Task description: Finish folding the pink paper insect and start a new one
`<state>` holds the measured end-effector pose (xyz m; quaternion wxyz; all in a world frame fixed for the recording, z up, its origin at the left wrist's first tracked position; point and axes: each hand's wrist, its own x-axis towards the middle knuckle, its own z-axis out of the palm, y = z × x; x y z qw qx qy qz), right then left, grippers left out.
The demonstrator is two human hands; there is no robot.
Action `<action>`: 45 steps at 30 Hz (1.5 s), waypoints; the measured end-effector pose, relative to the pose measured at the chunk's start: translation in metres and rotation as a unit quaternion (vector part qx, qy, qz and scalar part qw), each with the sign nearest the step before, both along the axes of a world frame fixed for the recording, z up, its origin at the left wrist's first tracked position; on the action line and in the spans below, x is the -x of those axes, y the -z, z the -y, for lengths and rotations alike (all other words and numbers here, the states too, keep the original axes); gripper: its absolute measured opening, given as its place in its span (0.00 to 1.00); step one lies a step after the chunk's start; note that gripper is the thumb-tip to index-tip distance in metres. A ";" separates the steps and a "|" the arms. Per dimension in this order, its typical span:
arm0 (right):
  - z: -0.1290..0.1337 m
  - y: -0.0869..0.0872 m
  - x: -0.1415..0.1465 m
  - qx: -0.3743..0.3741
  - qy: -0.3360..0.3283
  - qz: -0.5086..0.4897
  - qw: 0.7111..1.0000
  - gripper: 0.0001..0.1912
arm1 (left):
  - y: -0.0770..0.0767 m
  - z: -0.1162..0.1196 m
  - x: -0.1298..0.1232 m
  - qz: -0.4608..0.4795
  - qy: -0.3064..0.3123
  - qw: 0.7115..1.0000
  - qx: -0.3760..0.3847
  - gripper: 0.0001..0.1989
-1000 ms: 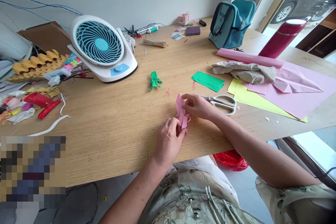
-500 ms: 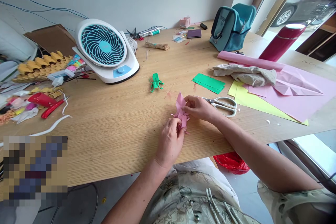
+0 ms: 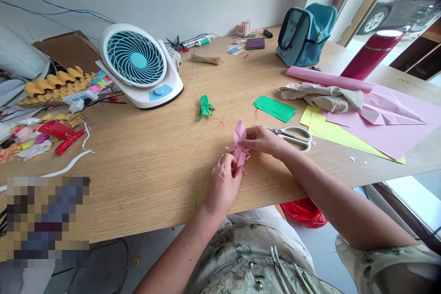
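Note:
Between my hands is a pink folded-paper figure [image 3: 240, 134], with a pointed flap at its far end and thin strips sticking out at the sides. My left hand [image 3: 225, 178] pinches its near end between thumb and fingers. From the right, my right hand [image 3: 262, 140] grips the figure near its middle, just below the pointed flap. Part of the paper is hidden behind my fingers. A green folded-paper insect [image 3: 205, 106] with thin legs stands farther back on the table. White-handled scissors [image 3: 296, 138] lie just beyond my right hand.
Green paper strips [image 3: 274, 108] lie behind the scissors. To the right are yellow paper [image 3: 339, 134], pink sheets [image 3: 396, 140], a grey cloth [image 3: 330, 97] and a red thermos [image 3: 370, 55]. A fan [image 3: 138, 62] stands at the left, a teal bag [image 3: 305, 36] at the back.
The pointed flap of the pink figure has tipped slightly right and now lies more open to view. My right hand has shifted a little with it; my left hand keeps its pinch.

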<state>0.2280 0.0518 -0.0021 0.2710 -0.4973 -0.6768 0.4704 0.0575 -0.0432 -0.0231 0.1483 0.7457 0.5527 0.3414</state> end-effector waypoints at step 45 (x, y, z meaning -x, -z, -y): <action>-0.004 0.012 0.006 -0.032 0.027 -0.019 0.999 0.10 | -0.004 -0.009 -0.003 0.027 -0.034 0.999 -0.015 0.16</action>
